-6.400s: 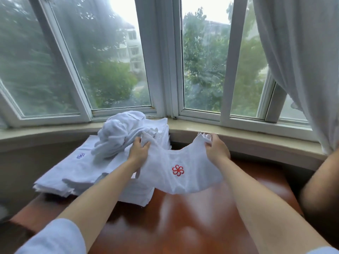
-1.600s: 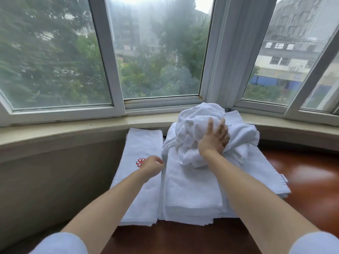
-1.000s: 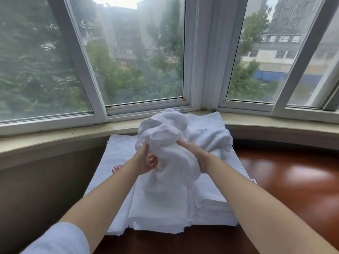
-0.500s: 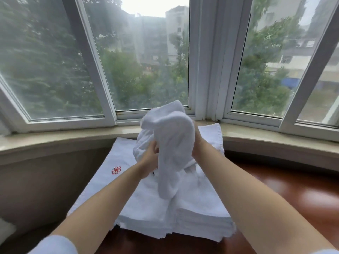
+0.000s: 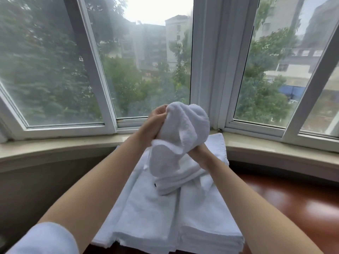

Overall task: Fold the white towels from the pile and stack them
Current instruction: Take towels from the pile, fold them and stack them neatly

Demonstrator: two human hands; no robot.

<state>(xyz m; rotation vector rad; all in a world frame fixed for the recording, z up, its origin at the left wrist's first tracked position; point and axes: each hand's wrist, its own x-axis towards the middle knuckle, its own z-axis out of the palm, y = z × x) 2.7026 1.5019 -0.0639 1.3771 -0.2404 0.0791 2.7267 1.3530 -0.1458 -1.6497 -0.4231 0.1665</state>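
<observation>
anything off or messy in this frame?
Nothing damaged or spilled. The only untidy item is the crumpled towel, bunched in both hands, left hand and right hand, above the stacks. The stacks' front edges sit slightly uneven on the table.

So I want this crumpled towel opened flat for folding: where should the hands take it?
The crumpled towel is bunched between both hands. Its loose end hangs toward the stack; pinch two adjacent corners there, from the sides, if they can be found.

Grey daylight through a white-framed bay window (image 5: pixel 205 70) above a reddish-brown table (image 5: pixel 297 208).
</observation>
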